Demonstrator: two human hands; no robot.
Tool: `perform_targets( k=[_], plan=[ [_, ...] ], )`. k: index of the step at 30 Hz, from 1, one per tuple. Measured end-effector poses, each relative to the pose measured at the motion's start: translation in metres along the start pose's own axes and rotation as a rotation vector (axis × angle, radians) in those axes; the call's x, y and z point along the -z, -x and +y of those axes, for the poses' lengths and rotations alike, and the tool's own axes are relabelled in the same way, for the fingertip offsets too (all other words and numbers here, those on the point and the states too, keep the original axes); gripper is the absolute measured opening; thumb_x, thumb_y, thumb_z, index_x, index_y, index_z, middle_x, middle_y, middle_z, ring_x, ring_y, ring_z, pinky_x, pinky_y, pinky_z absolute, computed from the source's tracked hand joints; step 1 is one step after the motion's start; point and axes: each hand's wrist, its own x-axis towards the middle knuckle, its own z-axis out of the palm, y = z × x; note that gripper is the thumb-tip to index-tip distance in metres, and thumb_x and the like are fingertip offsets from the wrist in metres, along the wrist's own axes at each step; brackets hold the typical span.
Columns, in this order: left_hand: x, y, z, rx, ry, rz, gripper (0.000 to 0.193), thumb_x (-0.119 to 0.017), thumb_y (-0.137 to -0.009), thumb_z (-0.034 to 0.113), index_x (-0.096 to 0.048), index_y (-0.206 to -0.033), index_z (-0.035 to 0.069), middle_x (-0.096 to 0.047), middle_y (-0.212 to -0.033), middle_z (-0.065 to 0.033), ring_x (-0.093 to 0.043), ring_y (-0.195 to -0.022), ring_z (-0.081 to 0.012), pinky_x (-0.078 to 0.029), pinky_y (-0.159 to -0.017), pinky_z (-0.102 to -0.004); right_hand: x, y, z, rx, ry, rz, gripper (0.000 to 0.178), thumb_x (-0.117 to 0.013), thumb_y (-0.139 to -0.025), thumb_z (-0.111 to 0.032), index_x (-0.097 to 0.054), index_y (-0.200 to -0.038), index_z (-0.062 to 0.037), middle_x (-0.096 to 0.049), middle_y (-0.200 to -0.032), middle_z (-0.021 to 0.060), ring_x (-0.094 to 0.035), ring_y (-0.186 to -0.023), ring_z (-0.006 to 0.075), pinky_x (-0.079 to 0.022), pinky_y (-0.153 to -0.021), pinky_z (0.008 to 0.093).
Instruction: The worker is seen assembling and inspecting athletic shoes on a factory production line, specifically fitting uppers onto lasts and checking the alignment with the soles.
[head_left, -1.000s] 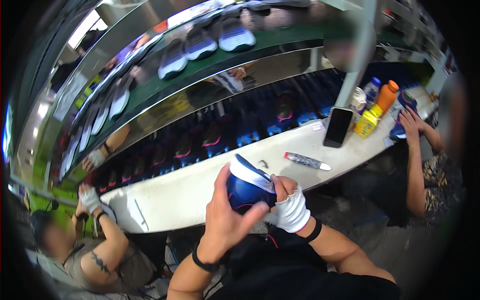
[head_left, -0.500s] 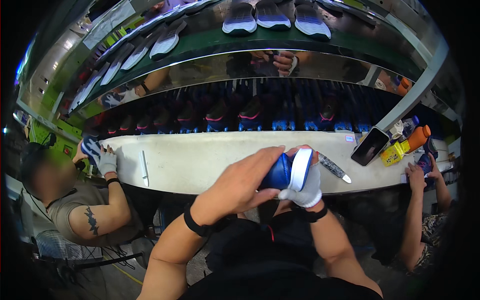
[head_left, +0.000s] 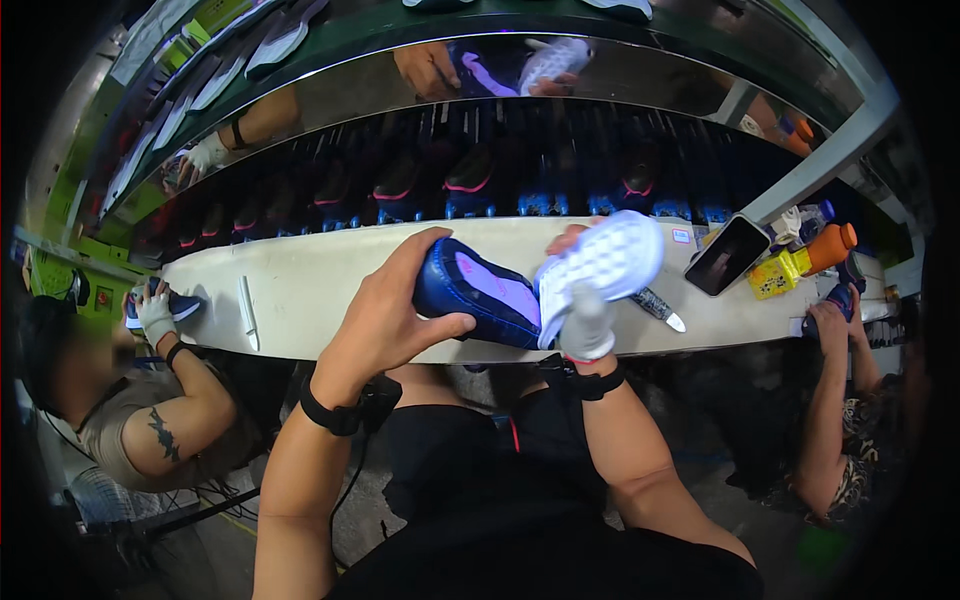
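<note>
Gripping a blue shoe upper [head_left: 470, 295] by its left end in the bare left hand [head_left: 385, 310] — thumb along the near side, fingers round the far side — with its underside tilted up to show a pale purple patch [head_left: 497, 284] inside a dark border. Clasping a white sole [head_left: 610, 255] in the gloved right hand [head_left: 588, 325], bare fingers at its far edge, chequered face up. Lower left end of the sole up against the right end of the upper; cannot tell whether joined there. Both held over a long white table [head_left: 310, 275], near its front edge. Just right of the sole and partly behind it, a grey patterned marker [head_left: 657, 307] with a white tip. Farther right, close together, a phone [head_left: 728, 255], a yellow carton [head_left: 778, 275] and an orange bottle [head_left: 830, 247]. Toward the table's left end, a slim white pen [head_left: 247, 312]. Along the back, a row of dark shoes [head_left: 397, 182] with pink trim. At far left, in a co-worker's gloved hand [head_left: 156, 318], a blue-and-white shoe [head_left: 182, 306]; at far right, another co-worker's bare hands [head_left: 830, 325] on a dark blue shoe [head_left: 842, 297].
</note>
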Motion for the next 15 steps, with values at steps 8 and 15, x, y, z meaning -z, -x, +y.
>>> perform_targets(
  k=[8, 15],
  plan=[
    [-0.003, -0.003, 0.036, -0.236, -0.172, 0.013, 0.089, -0.099, -0.069, 0.022, -0.059, -0.147, 0.006, -0.07, -0.121, -0.0154, -0.073, -0.103, -0.0407, -0.061, -0.085, -0.0464, -0.038, -0.005, -0.067, -0.117, 0.698, -0.583, 0.13, -0.101, -0.066, -0.058, -0.037, -0.164, -0.0022, -0.055, -0.154, 0.0265, -0.057, -0.141, 0.0409, -0.047, -0.119, 0.0511],
    [-0.014, -0.001, 0.069, -0.323, -0.296, -0.003, 0.093, -0.098, -0.066, 0.021, -0.058, -0.148, 0.006, -0.068, -0.12, -0.0128, -0.073, -0.097, -0.0363, -0.061, -0.076, -0.0425, -0.05, -0.017, -0.117, 0.203, 0.598, -0.587, 0.095, -0.098, -0.074, -0.04, -0.055, -0.15, -0.0033, -0.056, -0.155, 0.0231, -0.058, -0.141, 0.0393, -0.045, -0.119, 0.0465]
  ],
)
